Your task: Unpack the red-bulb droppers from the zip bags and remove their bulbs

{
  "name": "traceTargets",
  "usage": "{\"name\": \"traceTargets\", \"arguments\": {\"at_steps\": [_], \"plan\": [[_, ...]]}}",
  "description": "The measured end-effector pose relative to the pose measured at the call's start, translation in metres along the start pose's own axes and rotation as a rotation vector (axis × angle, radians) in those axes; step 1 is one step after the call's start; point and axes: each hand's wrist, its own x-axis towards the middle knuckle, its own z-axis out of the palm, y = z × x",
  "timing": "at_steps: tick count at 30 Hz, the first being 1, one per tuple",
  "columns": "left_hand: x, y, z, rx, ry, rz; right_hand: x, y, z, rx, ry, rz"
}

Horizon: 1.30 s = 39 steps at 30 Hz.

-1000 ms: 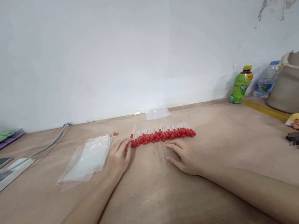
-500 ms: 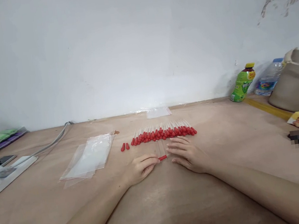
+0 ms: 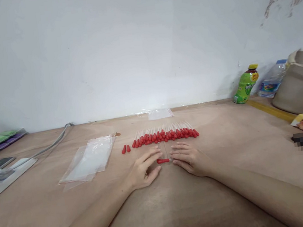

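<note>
A dropper with a red rubber bulb (image 3: 162,160) lies crosswise between my hands, its clear tube running under the fingers of my right hand (image 3: 190,159). That hand is closed on the tube at thumb and forefinger. To the left, my left hand (image 3: 144,169) is open, thumb and fingers apart around the bulb end. Two bare glass tubes (image 3: 164,149) lie just beyond the dropper, pointing away from me. Farther back is a row of red-bulbed droppers (image 3: 165,136), tips toward the wall. Two loose red bulbs (image 3: 126,149) rest left of the row.
Clear plastic bags (image 3: 96,158) lie at left, and another bag (image 3: 160,114) sits by the wall. A power strip (image 3: 12,180) with a cable is far left. At right stand a green bottle (image 3: 245,85), a water bottle (image 3: 271,82) and a beige container (image 3: 301,82).
My left fingers have opened off the red bulb, exposing it. My right hand has closed in on the dropper's tube, which now shows joined to the bulb.
</note>
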Motion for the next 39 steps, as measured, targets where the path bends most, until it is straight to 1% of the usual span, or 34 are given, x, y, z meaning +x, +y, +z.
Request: {"name": "traceTargets", "arguments": {"at_steps": [3,6,10,13,16,20,24,30,34,39], "plan": [[0.007,0.001,0.007,0.064,0.014,0.014,0.0,-0.002,0.001,-0.027,0.033,-0.04],[0.011,0.0,0.016,0.113,0.002,0.038,0.001,-0.004,0.001,-0.024,0.046,-0.067],[0.012,0.0,0.022,0.164,0.004,0.049,0.002,-0.005,0.004,0.034,0.05,-0.044],[0.012,0.001,0.022,0.186,0.027,0.057,0.002,-0.004,0.007,0.06,0.036,0.004],[0.011,0.001,0.023,0.194,0.057,0.075,0.001,-0.004,0.01,0.061,0.025,0.016],[0.011,0.001,0.025,0.217,0.079,0.101,0.002,-0.005,0.01,0.064,0.011,-0.016],[0.011,0.001,0.026,0.259,0.113,0.158,0.005,-0.006,0.008,0.053,0.027,-0.064],[0.014,0.004,0.024,0.33,0.125,0.243,0.006,-0.009,0.007,0.008,0.03,-0.095],[0.017,0.006,0.021,0.351,0.098,0.253,0.007,-0.01,0.006,-0.031,0.041,-0.116],[0.015,0.007,0.019,0.337,0.047,0.228,0.008,-0.011,0.004,-0.038,0.028,-0.136]]}}
